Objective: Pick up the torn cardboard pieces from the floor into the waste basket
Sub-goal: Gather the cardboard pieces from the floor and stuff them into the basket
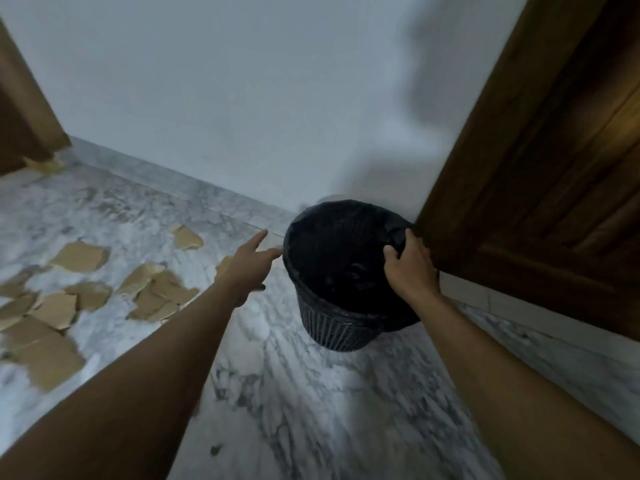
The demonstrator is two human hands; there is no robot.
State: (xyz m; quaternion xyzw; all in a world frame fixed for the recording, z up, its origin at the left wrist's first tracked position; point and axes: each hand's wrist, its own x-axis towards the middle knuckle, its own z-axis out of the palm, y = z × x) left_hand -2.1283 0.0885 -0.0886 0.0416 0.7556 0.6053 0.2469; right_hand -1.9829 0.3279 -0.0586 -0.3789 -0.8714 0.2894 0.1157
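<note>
Probably positioning first: right hand (410,268) grips the waste basket (332,327) rim, left hand (251,268) reaches with straight fingers; next, shift it beside the cardboard pieces (152,292).

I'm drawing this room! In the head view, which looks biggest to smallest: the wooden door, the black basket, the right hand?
1. wooden door, largest, though cut off by the frame
2. black waste basket
3. right hand, gripping the basket's rim
</note>
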